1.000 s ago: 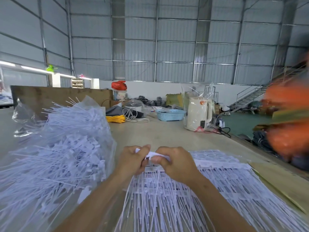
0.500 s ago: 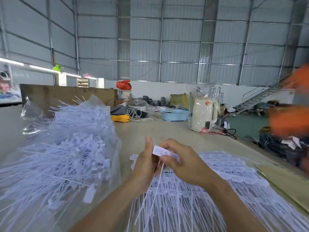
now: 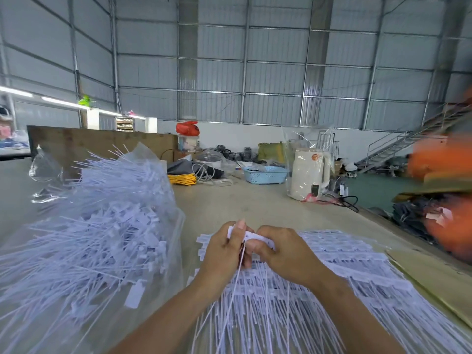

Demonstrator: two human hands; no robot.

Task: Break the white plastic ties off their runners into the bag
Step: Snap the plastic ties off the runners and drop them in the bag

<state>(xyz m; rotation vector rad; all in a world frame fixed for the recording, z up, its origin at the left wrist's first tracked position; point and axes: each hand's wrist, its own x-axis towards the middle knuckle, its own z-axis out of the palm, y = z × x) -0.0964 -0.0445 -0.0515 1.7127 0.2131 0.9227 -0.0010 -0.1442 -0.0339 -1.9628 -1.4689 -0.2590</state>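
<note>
Both hands meet over a wide stack of white plastic ties on runners [image 3: 344, 272] lying in front of me. My left hand [image 3: 224, 254] and my right hand [image 3: 283, 251] pinch the flat heads of one strip of white ties [image 3: 258, 237] between them, its thin tails hanging down toward me. To the left lies a clear plastic bag [image 3: 176, 226] stuffed with loose white ties [image 3: 97, 226].
A long tan table [image 3: 255, 203] carries a blue basket [image 3: 265, 175], a white kettle in plastic wrap [image 3: 307, 175], yellow cord [image 3: 182, 179] and cables farther back. Cardboard [image 3: 439, 284] lies at the right edge. Blurred orange shapes [image 3: 441, 159] sit at the far right.
The hands lifted the strip off the stack and shifted their grip along its heads. The camera view drifted slightly.
</note>
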